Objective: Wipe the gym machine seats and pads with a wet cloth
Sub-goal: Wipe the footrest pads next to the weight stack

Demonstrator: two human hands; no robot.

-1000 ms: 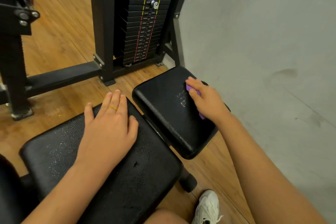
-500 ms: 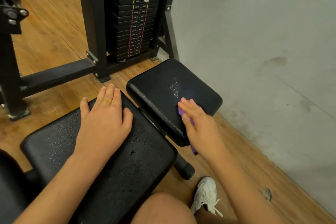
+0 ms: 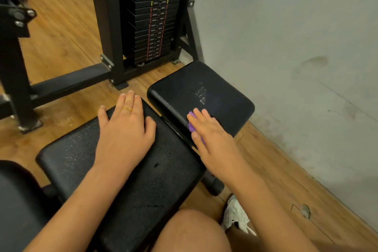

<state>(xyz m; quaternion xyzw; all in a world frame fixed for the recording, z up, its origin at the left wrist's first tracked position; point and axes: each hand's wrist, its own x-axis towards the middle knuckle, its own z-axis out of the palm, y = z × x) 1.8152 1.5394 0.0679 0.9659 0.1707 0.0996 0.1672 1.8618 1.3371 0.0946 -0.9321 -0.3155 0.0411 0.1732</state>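
Purple cloth point(image 3: 191, 126) seemingly beneath right hand point(image 3: 214, 142)

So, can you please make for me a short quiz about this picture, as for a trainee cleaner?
1. Which hand presses the purple cloth onto the smaller pad? A: left. B: right. C: both.
2. True or false: the left hand lies flat on the larger seat pad.
3. Fill in: one finger of the left hand wears a gold ____.

Key: 1 is B, the right hand. 2 is true. 3 is ring.
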